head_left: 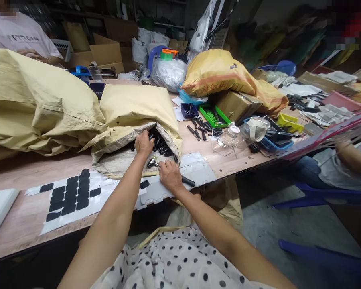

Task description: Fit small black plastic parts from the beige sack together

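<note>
My left hand (144,143) reaches into the open mouth of a yellow woven sack (129,108) that lies on the table, its fingers closed among the black rod-shaped parts (162,146) piled inside. My right hand (169,174) rests on the table edge just in front of the sack, closed on a black rod with a metal head (153,162); the rod's black end sticks out to the right (188,181). A white sheet with several black adhesive pads (70,192) lies to the left of my arms.
A big yellow sack (33,100) fills the table's left. Green (214,115), blue and yellow trays, loose black rods (200,130), a clear jar (228,136) and a cardboard box (236,105) stand at right. Other people sit at back left (18,38) and at right (345,160).
</note>
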